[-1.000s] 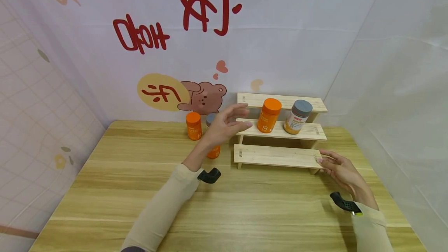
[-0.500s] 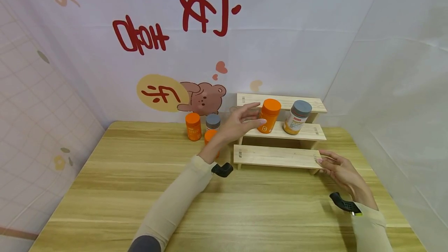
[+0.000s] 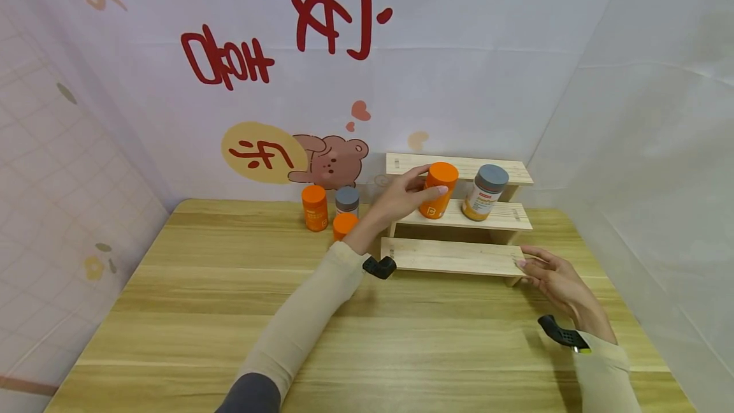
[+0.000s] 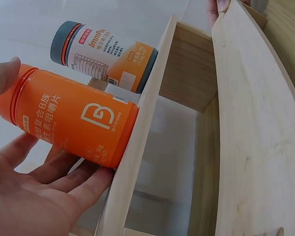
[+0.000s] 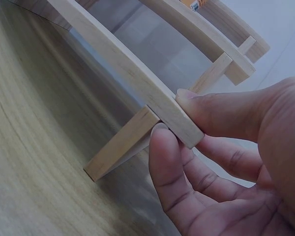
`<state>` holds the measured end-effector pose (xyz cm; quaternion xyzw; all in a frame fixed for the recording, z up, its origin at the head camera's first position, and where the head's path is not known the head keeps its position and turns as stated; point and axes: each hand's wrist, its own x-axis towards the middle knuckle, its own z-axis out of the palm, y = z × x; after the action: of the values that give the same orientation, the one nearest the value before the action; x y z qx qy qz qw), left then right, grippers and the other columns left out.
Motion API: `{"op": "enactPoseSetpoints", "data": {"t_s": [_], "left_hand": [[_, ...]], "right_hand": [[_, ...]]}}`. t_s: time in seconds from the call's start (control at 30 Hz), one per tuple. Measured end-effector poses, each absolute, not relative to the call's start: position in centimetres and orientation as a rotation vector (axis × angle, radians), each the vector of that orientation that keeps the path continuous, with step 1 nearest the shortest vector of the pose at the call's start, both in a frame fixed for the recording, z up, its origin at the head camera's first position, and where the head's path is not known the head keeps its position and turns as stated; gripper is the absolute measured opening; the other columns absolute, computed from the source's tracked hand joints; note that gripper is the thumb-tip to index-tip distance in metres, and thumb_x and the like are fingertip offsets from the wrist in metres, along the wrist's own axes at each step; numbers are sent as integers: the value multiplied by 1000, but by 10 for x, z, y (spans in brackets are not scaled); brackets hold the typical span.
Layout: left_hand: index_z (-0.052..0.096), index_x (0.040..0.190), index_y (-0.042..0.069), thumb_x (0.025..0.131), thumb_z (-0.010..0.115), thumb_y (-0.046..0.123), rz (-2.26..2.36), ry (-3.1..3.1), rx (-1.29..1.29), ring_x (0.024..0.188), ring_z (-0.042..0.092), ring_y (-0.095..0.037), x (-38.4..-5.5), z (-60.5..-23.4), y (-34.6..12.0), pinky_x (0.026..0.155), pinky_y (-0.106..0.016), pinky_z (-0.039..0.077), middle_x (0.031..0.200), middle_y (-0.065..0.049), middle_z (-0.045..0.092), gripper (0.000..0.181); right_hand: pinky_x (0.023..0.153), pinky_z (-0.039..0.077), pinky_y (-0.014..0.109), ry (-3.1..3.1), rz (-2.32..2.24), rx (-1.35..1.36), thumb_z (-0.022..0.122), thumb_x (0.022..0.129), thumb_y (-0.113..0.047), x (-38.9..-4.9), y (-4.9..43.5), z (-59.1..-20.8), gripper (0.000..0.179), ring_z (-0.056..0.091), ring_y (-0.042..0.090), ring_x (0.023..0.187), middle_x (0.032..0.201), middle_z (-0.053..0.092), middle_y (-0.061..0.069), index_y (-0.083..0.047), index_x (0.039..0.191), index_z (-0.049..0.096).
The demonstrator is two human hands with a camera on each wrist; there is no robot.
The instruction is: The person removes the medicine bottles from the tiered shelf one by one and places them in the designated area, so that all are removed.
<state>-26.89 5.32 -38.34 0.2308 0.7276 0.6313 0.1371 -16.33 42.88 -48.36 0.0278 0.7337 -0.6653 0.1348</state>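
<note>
My left hand is around an orange supplement bottle on the middle step of a wooden tiered shelf. Its thumb lies near the cap, with the fingers curled behind the bottle. To the right on that step stands a grey-capped bottle with a white and orange label. My right hand pinches the right end of the lowest board, thumb on top and fingers underneath, as the right wrist view shows.
Left of the shelf, two orange bottles and a grey-capped bottle stand on the wooden table. My left forearm partly covers the nearer orange one. A printed cloth hangs behind the shelf.
My left hand has moved right, from beside the shelf to around the orange bottle on the middle step. The bottle has stayed in place. My right hand keeps its hold on the lowest board.
</note>
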Motion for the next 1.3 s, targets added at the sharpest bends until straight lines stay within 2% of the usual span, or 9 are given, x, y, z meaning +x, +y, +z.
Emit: {"op": "enactPoseSetpoints", "data": {"t_s": [0.13,0.5,0.73,1.07,1.3], "left_hand": [[47,153,28,98,70,41,1843,2090,639,131,60,-21,-272,-383,55,109,-44,51,144,-6,62,62],[55,140,20,94,77,30,1934,2090,637,121,65,-19,-264,-382,59,102,-40,55,135,-5,67,53],[55,145,21,93,78,27,1947,2117,652,121,65,-20,-260,-381,60,101,-37,56,134,-6,66,57],[57,142,22,93,78,29,1961,2173,676,115,66,-20,-253,-379,54,96,-35,59,130,-5,67,53],[58,141,21,92,79,28,1991,2157,651,116,66,-21,-248,-373,46,97,-35,59,130,-6,67,53]], "right_hand": [[81,60,24,2095,-1957,86,62,104,-17,-164,428,-483,58,66,5,94,109,66,-7,-5,152,33],[80,60,23,2108,-1941,98,62,104,-17,-163,427,-482,68,65,5,93,109,64,-8,1,157,24],[80,60,23,2098,-1943,116,63,103,-17,-164,426,-482,69,65,5,94,109,64,-7,0,157,24],[81,60,24,2085,-1957,104,63,103,-16,-164,426,-482,64,65,6,95,109,65,-6,-2,155,29],[81,60,23,2084,-1975,70,62,103,-14,-163,429,-482,59,65,6,94,108,65,-6,-2,152,32]]}}
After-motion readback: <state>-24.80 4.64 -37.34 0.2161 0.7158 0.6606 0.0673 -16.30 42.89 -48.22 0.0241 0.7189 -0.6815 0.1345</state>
